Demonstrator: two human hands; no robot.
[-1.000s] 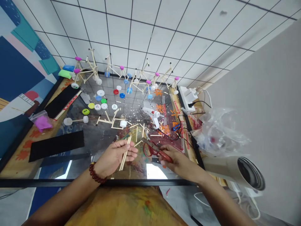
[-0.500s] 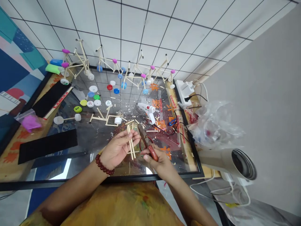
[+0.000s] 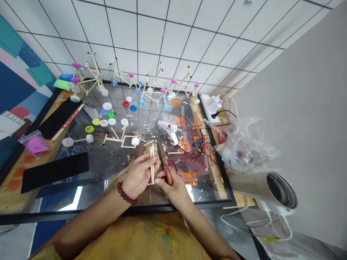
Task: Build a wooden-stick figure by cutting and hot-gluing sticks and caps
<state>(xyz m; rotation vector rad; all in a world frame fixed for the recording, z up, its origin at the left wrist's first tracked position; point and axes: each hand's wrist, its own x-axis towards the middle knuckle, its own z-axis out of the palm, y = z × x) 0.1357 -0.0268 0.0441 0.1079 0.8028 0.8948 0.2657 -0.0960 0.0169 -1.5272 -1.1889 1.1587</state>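
Observation:
My left hand (image 3: 138, 176) is closed on thin wooden sticks (image 3: 152, 169), pinched side by side between thumb and fingers and pointing away from me. Beside it, my right hand (image 3: 176, 189) grips red-handled pliers (image 3: 168, 175), whose dark jaws point away from me, just right of the sticks. The right thumb and fingertips come close to the sticks' near ends; whether they touch, I cannot tell. Beyond the hands lies a stick frame (image 3: 121, 140) with a white cap on it. A white glue gun (image 3: 169, 130) rests farther off.
Bottle caps (image 3: 111, 115) in several colours lie at the table's middle left. Stick-built bicycle models (image 3: 154, 94) line the back edge. Wood scraps cover the centre. A power strip (image 3: 210, 107), a plastic bag (image 3: 244, 144) and a beige cylinder (image 3: 260, 187) are at the right.
My hands have drawn closer together. The sticks are now aligned and straighter, and the pliers have shifted slightly left with my right hand. The view has tilted up a little.

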